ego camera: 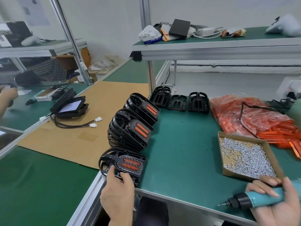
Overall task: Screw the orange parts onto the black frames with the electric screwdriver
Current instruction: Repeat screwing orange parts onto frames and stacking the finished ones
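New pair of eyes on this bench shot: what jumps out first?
Brightest is the bag of orange parts at the right rear of the green bench, with the cardboard tray of screws just in front of it. Next come the stacked black frames with orange inserts along the bench's left edge. Nearest the camera, the left hand holds one finished frame and the right hand holds the teal electric screwdriver.

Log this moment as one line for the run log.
left hand: grips finished frame at table edge | right hand: holds screwdriver | screw tray: full | empty frames: waiting
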Action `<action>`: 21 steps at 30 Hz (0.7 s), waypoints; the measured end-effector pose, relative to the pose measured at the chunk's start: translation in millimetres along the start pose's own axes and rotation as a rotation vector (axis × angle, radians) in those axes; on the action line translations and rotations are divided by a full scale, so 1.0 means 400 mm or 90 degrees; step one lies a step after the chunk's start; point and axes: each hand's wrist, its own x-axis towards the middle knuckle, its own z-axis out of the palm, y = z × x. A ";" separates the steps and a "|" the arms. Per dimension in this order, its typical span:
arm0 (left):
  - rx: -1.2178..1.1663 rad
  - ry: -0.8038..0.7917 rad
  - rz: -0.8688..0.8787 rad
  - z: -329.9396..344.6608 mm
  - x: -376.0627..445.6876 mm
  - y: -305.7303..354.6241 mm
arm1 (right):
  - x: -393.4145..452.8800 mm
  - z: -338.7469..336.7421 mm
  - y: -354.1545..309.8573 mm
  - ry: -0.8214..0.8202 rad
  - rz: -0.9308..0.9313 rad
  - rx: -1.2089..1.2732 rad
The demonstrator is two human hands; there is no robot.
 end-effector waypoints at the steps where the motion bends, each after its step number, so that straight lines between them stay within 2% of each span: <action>1: -0.001 0.003 0.002 -0.001 0.002 0.001 | 0.005 0.000 -0.002 -0.005 0.000 -0.003; 5: 0.004 0.020 0.012 -0.005 0.013 0.003 | 0.019 -0.005 -0.001 -0.021 -0.006 0.048; 7: 0.010 0.020 0.013 -0.004 0.016 0.002 | 0.019 -0.007 -0.004 0.004 -0.008 0.085; 9: 0.015 0.015 0.010 -0.002 0.014 0.001 | 0.024 -0.006 -0.017 0.097 -0.073 0.065; 11: 0.013 0.025 0.008 -0.002 0.012 -0.001 | 0.031 0.015 -0.016 0.250 -0.156 -0.017; 13: -0.018 0.056 0.030 -0.002 0.007 0.000 | 0.048 0.055 0.005 0.303 -0.212 -0.073; 16: -0.111 0.089 0.158 -0.015 -0.014 0.013 | 0.057 0.073 0.022 0.346 -0.237 -0.134; 21: -0.286 0.001 0.471 0.004 -0.078 0.129 | 0.002 0.064 0.027 0.323 -0.261 -0.178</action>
